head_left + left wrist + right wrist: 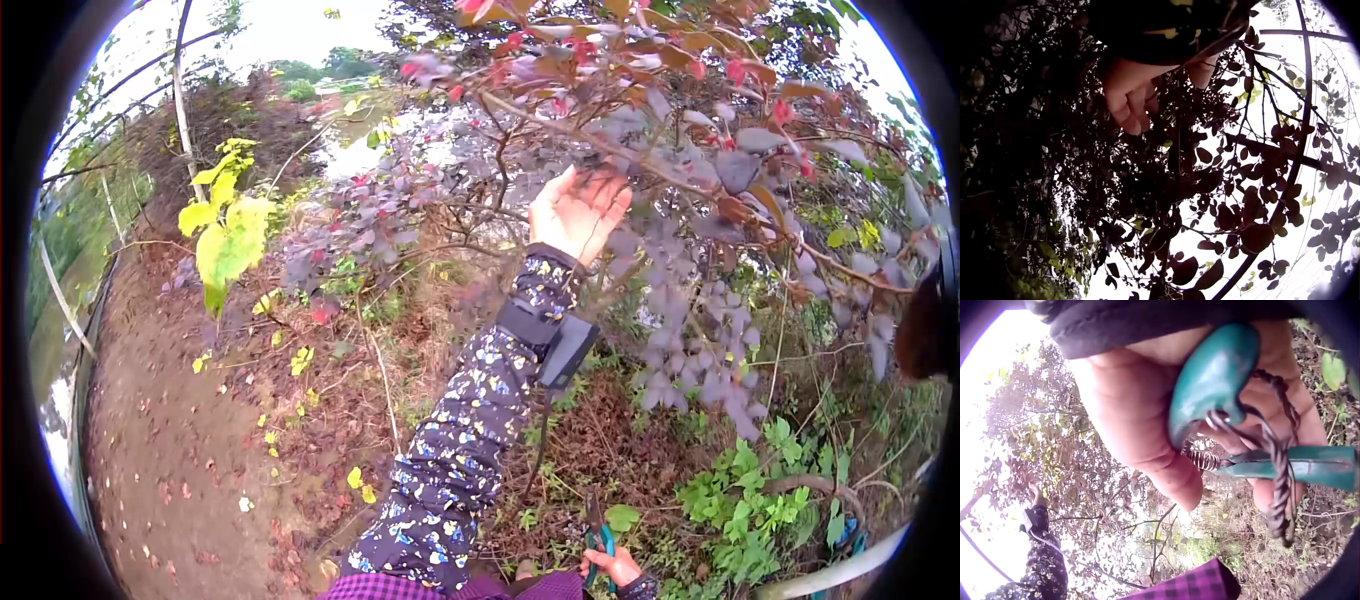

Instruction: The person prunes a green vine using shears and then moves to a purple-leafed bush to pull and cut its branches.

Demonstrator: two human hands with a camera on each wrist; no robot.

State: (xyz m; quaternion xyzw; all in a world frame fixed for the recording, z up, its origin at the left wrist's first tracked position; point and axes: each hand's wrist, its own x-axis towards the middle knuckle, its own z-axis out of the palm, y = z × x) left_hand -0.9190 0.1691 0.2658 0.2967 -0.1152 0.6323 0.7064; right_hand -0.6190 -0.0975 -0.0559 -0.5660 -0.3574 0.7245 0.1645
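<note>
My left hand (578,212) is raised among the purple-leaved branches of a shrub (680,330), palm showing and fingers partly covered by leaves. In the left wrist view its fingers (1129,112) bend loosely, with dark foliage around them and nothing seen in their grasp. Low down at my front, the right hand (622,568) holds pruning shears (604,548) with teal handles, blades pointing up. Up close in the right wrist view, the thumb and palm wrap the handles (1216,375); a coil spring (1204,460) and a twisted dark wire (1280,481) show between them.
A thin branch (640,160) with pink flowers crosses above the left hand. Yellow-green leaves (232,240) hang at the left, beside a bare dirt path (180,450). A pale pole (850,570) and green weeds (750,500) are at the lower right.
</note>
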